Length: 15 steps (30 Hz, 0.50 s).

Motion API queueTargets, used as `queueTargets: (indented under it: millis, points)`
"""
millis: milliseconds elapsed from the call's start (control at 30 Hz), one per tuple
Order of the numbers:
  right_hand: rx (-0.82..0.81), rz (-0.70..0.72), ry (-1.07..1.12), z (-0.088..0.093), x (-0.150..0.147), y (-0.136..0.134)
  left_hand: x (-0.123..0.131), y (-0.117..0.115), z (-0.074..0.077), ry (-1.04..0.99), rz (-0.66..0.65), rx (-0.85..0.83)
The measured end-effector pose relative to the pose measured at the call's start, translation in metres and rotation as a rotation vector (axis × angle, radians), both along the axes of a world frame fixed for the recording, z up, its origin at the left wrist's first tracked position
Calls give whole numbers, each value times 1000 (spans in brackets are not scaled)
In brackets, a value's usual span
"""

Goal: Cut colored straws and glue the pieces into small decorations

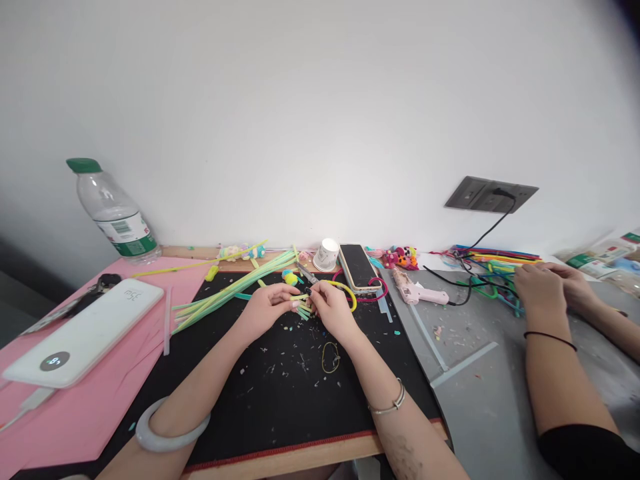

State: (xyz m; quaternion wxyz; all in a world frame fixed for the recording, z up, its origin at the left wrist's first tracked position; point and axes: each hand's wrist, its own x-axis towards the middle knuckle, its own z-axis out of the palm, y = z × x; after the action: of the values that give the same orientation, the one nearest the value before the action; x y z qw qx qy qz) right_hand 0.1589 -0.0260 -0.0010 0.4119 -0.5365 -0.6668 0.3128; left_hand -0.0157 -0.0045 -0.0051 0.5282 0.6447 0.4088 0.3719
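Observation:
My left hand (267, 308) and my right hand (331, 309) meet over the black mat (280, 393). Both pinch a small bundle of short light-green pipe cleaner pieces (303, 306) between their fingertips. A jade-coloured bangle sits on my left wrist and a thin silver bracelet on my right. Long green pipe cleaners (235, 288) lie fanned out just left of my left hand. Scissors with yellow handles (330, 285) lie just behind my right hand. A small loop of yellowish wire (330, 357) rests on the mat near my right forearm.
A white power bank (85, 333) lies on a pink sheet at the left, with a water bottle (116, 217) behind it. A phone (357, 267), a paper cup (327, 255) and a pink glue gun (417, 290) stand behind. Another person's hands (547, 287) handle coloured pipe cleaners at the right.

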Motion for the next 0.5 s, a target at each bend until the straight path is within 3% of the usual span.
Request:
queueTargets:
  millis: [333,500]
  points:
    - [91,-83,-6,3,2,0,0,0,0,-39,-3,-60]
    - [107,-77,20,7,3,-1,-2,2,-2,8,-78,-11]
